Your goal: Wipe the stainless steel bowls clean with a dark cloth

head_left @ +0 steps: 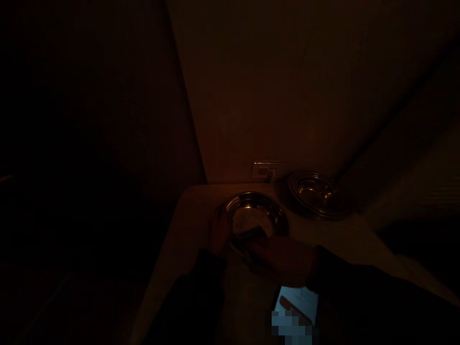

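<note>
A round, shiny metal plate [247,213] with a raised rim lies on the table. My left hand [219,229] is at its left edge, fingers over the rim, gripping it. From the right, my right hand [282,256] reaches over the near part of the plate. It is closed around a dark, flat-ended thing [257,233] that lies over the plate; the light is too dim to tell its kind. Much of the plate's near rim is hidden behind my right hand and that thing.
Several metal plates [319,196] are stacked at the back right of the wooden table [194,201]. Behind stands a wall with a socket [268,170] and something plugged in. A lit phone screen [296,302] lies near my right forearm. The room is very dark.
</note>
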`<state>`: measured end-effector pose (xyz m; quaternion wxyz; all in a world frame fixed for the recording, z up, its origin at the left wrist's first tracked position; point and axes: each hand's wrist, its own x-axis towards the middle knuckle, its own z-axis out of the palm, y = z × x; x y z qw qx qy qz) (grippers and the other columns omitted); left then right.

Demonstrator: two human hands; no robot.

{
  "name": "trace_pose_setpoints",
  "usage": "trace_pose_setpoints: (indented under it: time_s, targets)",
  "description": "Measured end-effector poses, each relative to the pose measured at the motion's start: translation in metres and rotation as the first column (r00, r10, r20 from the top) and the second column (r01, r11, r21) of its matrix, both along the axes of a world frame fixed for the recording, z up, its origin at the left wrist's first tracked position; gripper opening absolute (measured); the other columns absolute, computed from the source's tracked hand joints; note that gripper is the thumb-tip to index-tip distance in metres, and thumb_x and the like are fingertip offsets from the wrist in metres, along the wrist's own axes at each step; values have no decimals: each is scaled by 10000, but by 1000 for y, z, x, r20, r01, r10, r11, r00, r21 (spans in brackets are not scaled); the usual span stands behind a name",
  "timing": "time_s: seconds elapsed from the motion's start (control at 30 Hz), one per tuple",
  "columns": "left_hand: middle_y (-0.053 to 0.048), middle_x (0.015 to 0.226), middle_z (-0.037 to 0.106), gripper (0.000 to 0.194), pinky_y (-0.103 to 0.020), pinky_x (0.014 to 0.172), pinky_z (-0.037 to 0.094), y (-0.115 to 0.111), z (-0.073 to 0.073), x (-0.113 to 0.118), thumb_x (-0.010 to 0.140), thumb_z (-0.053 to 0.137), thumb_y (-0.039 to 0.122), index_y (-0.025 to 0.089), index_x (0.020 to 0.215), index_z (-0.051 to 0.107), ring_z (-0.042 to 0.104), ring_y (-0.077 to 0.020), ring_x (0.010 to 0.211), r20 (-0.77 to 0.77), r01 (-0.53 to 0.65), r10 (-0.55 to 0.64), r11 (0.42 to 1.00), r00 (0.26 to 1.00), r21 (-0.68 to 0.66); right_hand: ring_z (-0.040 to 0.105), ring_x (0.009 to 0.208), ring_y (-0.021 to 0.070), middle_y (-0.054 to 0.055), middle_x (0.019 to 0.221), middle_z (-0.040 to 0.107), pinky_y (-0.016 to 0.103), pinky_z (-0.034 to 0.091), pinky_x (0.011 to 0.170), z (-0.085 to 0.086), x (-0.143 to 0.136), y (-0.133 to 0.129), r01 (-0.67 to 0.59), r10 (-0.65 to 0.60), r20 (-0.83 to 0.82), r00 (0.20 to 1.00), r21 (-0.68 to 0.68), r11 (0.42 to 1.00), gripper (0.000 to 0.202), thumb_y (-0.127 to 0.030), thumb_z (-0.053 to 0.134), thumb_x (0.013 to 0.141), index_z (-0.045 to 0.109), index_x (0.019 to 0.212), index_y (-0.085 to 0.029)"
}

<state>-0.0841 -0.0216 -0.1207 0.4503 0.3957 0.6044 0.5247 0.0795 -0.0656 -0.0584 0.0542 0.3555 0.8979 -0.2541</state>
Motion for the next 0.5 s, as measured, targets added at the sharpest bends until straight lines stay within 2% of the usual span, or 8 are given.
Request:
trace_pose_setpoints:
  time_s: [0.17, 0.33, 0.4, 0.5]
  targets:
    - [-121, 1142, 699, 359, -366, 959, 447, 3, -3, -3, 888, 456, 342, 129, 1056, 693, 632, -248, 1043, 21, -27, 28, 999, 999, -35, 666, 1011, 243, 127, 1180, 673, 331, 495, 829, 0, 7, 0, -42, 41, 41, 998, 19, 999, 330, -308, 498, 936, 570, 1232, -181]
    - [-112, 1018, 733, 389, -343, 858, 497, -3, 6, -4, 902, 398, 361, 131, 930, 710, 657, -237, 936, 89, 25, -28, 999, 996, 35, 693, 953, 275, 149, 1162, 684, 359, 521, 767, -6, 0, 2, -45, 37, 74, 997, 117, 992, 337, -282, 479, 946, 570, 1244, -151]
    - [-120, 1073, 721, 412, -349, 890, 492, -7, 7, -2, 914, 383, 376, 122, 989, 700, 655, -238, 974, 102, 25, -32, 998, 994, 63, 695, 958, 289, 155, 1173, 682, 375, 528, 764, -8, -3, 5, -26, 14, 82, 997, 143, 989, 362, -284, 468, 954, 550, 1279, -147]
    - [-141, 1264, 640, 412, -355, 1009, 436, -10, 2, 5, 915, 413, 356, 116, 1162, 639, 596, -245, 1158, 61, -29, 25, 998, 998, 60, 687, 994, 298, 174, 1152, 690, 387, 529, 797, -8, -11, 10, -4, -9, 83, 997, 160, 987, 375, -279, 461, 960, 540, 1291, -122]
